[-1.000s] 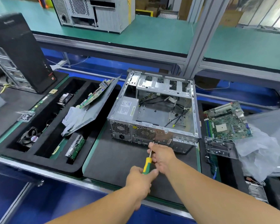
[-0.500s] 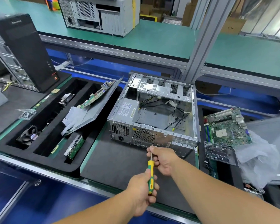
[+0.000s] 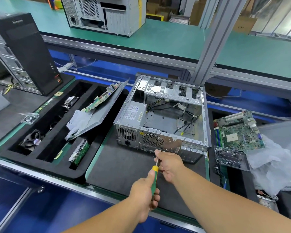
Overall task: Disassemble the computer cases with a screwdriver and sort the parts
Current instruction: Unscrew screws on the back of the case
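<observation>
The left hand (image 3: 144,190) grips the screwdriver (image 3: 154,179) handle, now swung steeper than a second ago, while the right hand (image 3: 170,163) pinches its shaft, tip at the rear panel of the open computer case (image 3: 161,120): likely seating on a screw. The case sits on the black tabletop (image 3: 118,167) mat, sorting tray (image 3: 45,167) left, motherboard (image 3: 238,132) right, green benches beyond.

Open metal case (image 3: 161,121) on mat; green-yellow screwdriver (image 3: 154,179) at rear panel.
</observation>
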The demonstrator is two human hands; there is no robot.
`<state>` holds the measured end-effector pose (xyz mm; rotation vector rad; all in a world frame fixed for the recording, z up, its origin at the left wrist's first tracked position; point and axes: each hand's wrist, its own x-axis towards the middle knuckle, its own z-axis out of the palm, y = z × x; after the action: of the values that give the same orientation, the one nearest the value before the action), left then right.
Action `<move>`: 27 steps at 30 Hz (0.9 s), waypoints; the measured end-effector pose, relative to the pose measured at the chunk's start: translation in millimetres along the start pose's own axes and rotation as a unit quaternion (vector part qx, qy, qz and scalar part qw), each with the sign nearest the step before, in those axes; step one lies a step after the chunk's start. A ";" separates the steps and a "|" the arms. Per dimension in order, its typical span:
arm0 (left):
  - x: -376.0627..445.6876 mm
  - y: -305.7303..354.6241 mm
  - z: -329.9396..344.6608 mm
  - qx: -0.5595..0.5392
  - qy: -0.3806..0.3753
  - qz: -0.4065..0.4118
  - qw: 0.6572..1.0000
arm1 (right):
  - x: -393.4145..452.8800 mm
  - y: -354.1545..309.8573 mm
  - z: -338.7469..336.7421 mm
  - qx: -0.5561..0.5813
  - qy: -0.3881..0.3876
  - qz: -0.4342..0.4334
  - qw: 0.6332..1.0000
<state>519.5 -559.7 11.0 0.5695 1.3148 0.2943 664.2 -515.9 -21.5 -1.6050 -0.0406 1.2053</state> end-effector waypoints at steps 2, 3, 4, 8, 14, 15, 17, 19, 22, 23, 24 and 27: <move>1.4 -3.3 -2.9 0.083 0.047 0.068 0.993 | -0.3 1.7 3.6 -0.003 0.009 -0.002 1.000; 2.8 -4.4 -4.5 0.104 0.070 0.092 0.988 | -0.9 2.5 4.7 -0.004 0.011 -0.003 1.000; 3.0 -4.3 -5.2 0.098 0.080 0.101 0.987 | -1.8 3.1 5.2 -0.001 0.011 -0.006 1.000; -1.4 0.7 -6.0 -0.092 -0.016 -0.039 0.995 | -7.9 1.5 0.2 -0.008 -0.027 -0.012 1.000; -2.5 4.5 -5.2 -0.045 -0.027 -0.037 0.998 | -13.5 -4.2 -0.5 -0.068 -0.038 -0.025 0.997; -3.6 3.8 -3.6 0.036 0.005 0.024 0.999 | -13.3 -4.5 0.8 -0.072 -0.029 -0.028 0.997; -4.7 1.3 -4.2 0.220 0.053 0.150 0.963 | -13.2 -4.3 2.4 -0.069 -0.016 -0.032 0.997; 3.2 -5.2 -6.9 0.344 0.080 0.219 0.909 | -13.3 -3.0 3.3 -0.065 -0.011 -0.035 0.997; 5.5 -7.2 -8.4 0.215 0.062 0.207 0.952 | -13.6 -1.9 5.8 -0.048 -0.004 -0.041 0.998; 8.1 -5.7 -6.2 0.086 0.016 0.137 0.987 | -13.3 -2.3 6.0 -0.044 -0.001 -0.042 0.998; 5.9 -3.5 -4.0 -0.048 -0.063 0.043 0.996 | -12.7 -3.0 5.5 -0.044 0.000 -0.042 0.998; 1.4 -1.8 -7.5 -0.228 -0.192 -0.102 0.949 | -10.8 -4.4 2.7 -0.057 -0.004 -0.034 0.998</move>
<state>512.4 -558.8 7.8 0.0868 0.8767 0.2865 659.3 -518.2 -10.8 -1.6847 -0.1712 1.1736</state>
